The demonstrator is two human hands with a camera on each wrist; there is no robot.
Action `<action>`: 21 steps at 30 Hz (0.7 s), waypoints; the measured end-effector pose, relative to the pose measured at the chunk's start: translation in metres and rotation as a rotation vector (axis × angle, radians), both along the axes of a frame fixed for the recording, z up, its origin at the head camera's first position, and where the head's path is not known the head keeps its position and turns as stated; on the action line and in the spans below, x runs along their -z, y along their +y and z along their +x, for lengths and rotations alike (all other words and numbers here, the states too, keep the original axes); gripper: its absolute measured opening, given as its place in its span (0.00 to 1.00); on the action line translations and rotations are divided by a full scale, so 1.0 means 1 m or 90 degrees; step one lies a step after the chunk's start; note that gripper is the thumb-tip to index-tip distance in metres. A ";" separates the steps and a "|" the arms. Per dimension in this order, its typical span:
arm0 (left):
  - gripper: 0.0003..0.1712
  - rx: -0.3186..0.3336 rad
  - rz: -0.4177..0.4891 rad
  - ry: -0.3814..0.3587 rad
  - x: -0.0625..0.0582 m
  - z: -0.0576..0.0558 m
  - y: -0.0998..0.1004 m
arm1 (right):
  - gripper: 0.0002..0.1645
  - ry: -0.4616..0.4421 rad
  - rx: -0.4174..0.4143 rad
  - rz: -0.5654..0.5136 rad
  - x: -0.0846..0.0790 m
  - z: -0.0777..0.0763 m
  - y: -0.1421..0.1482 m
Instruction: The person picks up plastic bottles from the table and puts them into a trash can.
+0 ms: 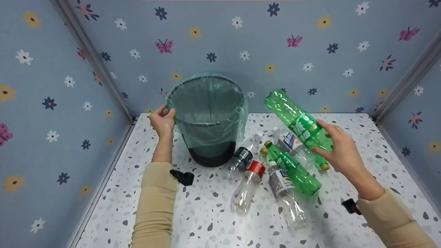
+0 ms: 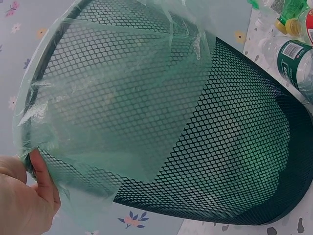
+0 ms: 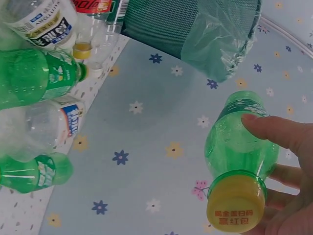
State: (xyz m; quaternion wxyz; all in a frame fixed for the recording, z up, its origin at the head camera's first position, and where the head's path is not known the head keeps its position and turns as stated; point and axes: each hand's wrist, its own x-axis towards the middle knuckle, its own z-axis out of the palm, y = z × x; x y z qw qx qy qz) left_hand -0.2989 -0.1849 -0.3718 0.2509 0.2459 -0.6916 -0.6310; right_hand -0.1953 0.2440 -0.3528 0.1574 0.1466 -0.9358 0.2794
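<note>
My left hand (image 1: 162, 122) grips the rim of a black mesh trash bin (image 1: 210, 156), fingers and thumb pinching the edge at its left side. A translucent green bag (image 2: 117, 98) lines the bin and folds down over the rim. In my right hand (image 1: 339, 150) is a green plastic bottle (image 1: 287, 108), held above the table right of the bin. Its base points up and left, toward the bin; the right wrist view shows its yellow cap (image 3: 236, 205) near my fingers. Beneath it lie another green bottle (image 1: 293, 168) and a clear bottle with a blue-and-white label (image 1: 289, 140).
More bottles lie on the speckled white table (image 1: 193, 213): one with a red label (image 1: 255, 168), one with a dark green label (image 1: 243, 155), and one with a grey-white label (image 1: 280, 181). Flower-patterned panels (image 1: 220, 38) enclose the back and sides.
</note>
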 end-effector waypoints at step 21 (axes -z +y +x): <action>0.20 0.001 0.008 -0.017 -0.003 0.001 -0.001 | 0.46 -0.078 -0.071 0.172 -0.079 -0.055 -0.090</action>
